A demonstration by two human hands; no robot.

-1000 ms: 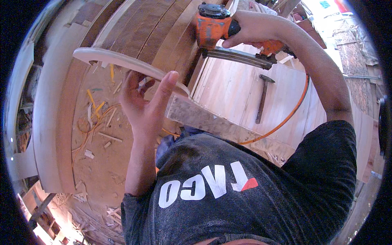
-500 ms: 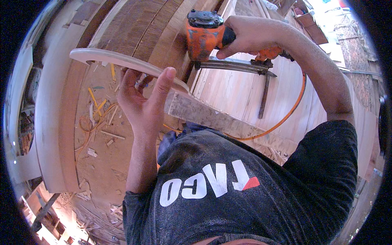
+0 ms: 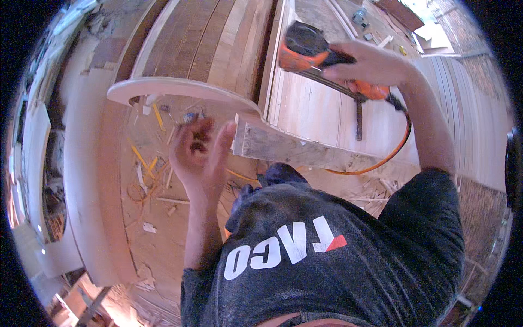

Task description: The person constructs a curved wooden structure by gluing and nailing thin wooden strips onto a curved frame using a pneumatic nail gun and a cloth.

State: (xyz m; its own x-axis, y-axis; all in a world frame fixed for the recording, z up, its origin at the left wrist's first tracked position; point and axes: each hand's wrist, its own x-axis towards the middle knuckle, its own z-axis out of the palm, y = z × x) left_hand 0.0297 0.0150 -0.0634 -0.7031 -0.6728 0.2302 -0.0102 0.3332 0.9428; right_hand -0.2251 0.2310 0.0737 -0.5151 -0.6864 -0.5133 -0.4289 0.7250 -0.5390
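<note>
My right hand (image 3: 370,71) grips an orange-and-black nail gun (image 3: 308,46) above a pale slatted wooden panel (image 3: 321,114); an orange hose (image 3: 392,155) runs from its rear. My left hand (image 3: 201,152), blurred, is open below a curved light wooden end piece (image 3: 174,87), with thumb and fingers apart and nothing visible held. That piece caps a curved brown slatted wooden body (image 3: 199,38). A dusty board (image 3: 283,147) continues rightward from the piece. A hammer (image 3: 358,125) lies on the pale panel, its head mostly hidden by the nail gun.
A long curved wooden piece (image 3: 95,180) stands at my left. The floor (image 3: 152,212) carries scraps, yellow strips and cord loops. Stacked boards (image 3: 35,163) line the far left. Another slatted curved panel (image 3: 474,120) is at right, and a small grey tool (image 3: 359,16) lies at the back.
My left hand has released the curved piece and dropped slightly below it. The nail gun has moved right and a little downward in view, which has shifted, showing more at the top right.
</note>
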